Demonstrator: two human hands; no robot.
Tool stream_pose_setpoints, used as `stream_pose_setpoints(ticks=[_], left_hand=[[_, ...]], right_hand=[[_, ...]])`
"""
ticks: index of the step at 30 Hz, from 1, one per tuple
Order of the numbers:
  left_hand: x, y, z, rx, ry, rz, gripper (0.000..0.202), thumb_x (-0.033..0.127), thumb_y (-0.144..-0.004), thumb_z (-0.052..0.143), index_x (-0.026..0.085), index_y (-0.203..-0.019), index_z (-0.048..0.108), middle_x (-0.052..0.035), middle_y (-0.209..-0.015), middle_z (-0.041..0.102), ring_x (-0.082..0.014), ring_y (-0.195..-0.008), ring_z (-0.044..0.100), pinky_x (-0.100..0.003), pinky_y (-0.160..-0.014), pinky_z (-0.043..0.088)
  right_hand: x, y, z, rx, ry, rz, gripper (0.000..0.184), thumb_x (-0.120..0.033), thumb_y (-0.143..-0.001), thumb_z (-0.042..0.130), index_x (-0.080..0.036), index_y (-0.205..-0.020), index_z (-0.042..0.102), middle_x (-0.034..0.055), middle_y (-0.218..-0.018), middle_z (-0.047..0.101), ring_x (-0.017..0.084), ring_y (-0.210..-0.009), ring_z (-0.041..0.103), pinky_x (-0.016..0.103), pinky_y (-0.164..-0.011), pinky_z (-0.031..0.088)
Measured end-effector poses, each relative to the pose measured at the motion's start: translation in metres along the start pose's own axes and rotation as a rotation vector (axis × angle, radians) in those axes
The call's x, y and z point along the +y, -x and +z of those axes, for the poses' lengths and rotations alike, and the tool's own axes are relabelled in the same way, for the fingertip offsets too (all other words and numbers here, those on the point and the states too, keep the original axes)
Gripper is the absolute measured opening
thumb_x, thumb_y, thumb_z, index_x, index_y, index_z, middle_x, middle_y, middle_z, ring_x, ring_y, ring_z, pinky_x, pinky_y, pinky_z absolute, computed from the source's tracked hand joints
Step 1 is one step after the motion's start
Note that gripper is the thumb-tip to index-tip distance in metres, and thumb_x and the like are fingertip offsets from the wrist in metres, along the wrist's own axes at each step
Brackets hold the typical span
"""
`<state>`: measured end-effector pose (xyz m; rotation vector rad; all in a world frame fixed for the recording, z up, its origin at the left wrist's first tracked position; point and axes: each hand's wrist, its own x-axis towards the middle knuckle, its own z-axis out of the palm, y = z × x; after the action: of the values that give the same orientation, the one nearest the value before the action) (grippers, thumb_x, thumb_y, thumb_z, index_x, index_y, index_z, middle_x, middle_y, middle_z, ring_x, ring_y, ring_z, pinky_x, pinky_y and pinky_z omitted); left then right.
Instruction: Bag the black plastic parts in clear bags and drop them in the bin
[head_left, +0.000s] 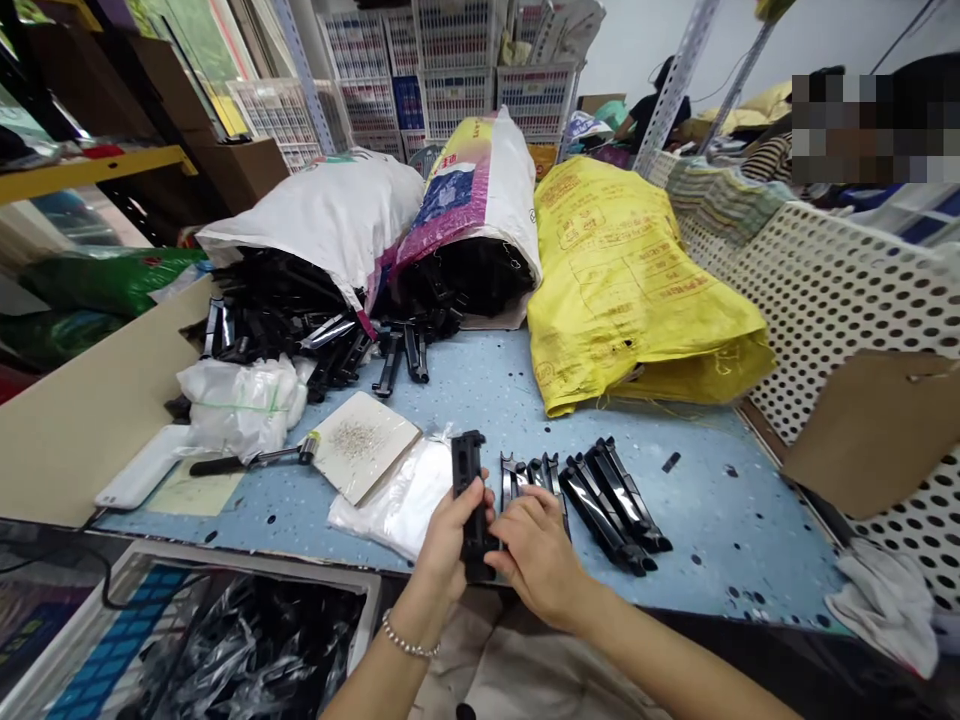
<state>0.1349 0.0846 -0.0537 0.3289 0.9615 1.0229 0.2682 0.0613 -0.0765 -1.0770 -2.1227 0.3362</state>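
My left hand (452, 535), with a beaded bracelet at the wrist, is closed around a long black plastic part (468, 460) held upright above the table's front edge. My right hand (538, 550) is closed against the lower right side of this part, thumb and bent fingers pinching there; whatever small piece may lie between them is hidden. Just beyond my right hand, several similar black parts (611, 505) with shiny strips lie side by side on the blue speckled table (480, 375). Left of my hands lies a clear plastic bag (401, 500), partly under a pale square board (365, 445) sprinkled with tiny pieces.
A hammer-like tool (259, 460) lies beside the board. Behind are a white sack (322, 200) and a printed sack (469, 200) spilling black parts, plus a yellow sack (637, 280). A perforated white crate (847, 290) borders the right. Below left stands a bin (367, 610). People sit farther back.
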Motion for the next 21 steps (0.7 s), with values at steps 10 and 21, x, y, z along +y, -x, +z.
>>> stream_pose_setpoints(ticks=[10, 21], left_hand=[[-0.039, -0.018, -0.020, 0.130, -0.313, 0.045, 0.053, 0.067, -0.070, 0.062, 0.016, -0.080, 0.057, 0.0011, -0.060, 0.057, -0.0115, -0.051, 0.052, -0.022, -0.049, 0.041], [-0.018, -0.001, -0.033, -0.366, -0.161, -0.404, 0.059, 0.064, -0.079, 0.050, 0.009, -0.094, 0.066, -0.0103, -0.072, 0.067, -0.0129, -0.045, 0.058, -0.021, -0.037, 0.039]], right_hand=[[0.068, 0.052, -0.041, -0.009, 0.532, 0.406, 0.036, -0.042, -0.089, 0.045, -0.019, -0.116, 0.053, 0.0175, -0.127, 0.051, 0.037, -0.120, 0.042, 0.059, -0.095, 0.035], [0.043, 0.036, -0.070, -0.181, 0.348, 0.103, 0.054, -0.027, -0.087, 0.051, -0.023, -0.139, 0.037, 0.0143, -0.142, 0.043, 0.031, -0.132, 0.039, 0.053, -0.103, 0.038]])
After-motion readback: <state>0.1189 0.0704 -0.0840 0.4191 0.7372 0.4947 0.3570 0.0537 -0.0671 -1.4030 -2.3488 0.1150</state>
